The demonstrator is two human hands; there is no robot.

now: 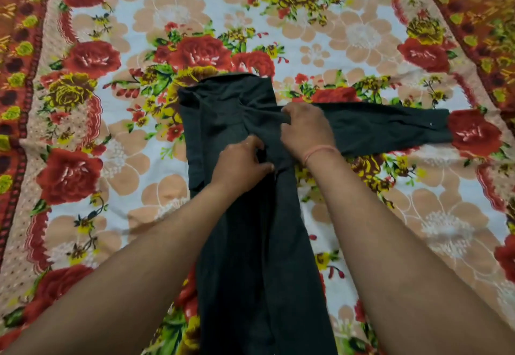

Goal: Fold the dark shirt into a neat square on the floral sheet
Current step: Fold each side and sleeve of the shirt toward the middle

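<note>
The dark shirt (250,243) lies lengthwise on the floral sheet (139,159), narrowed into a long strip that runs from the collar end at mid-frame down to the bottom edge. One long sleeve (390,128) stretches flat out to the right. My left hand (241,163) pinches a fold of the cloth near the armpit. My right hand (305,128) grips bunched fabric at the shoulder where the sleeve starts. A thin pink band circles my right wrist.
The sheet with big red roses and peach flowers covers the whole view. Darker orange-brown borders (16,75) run down the left and right sides. Both forearms cross the lower half of the frame.
</note>
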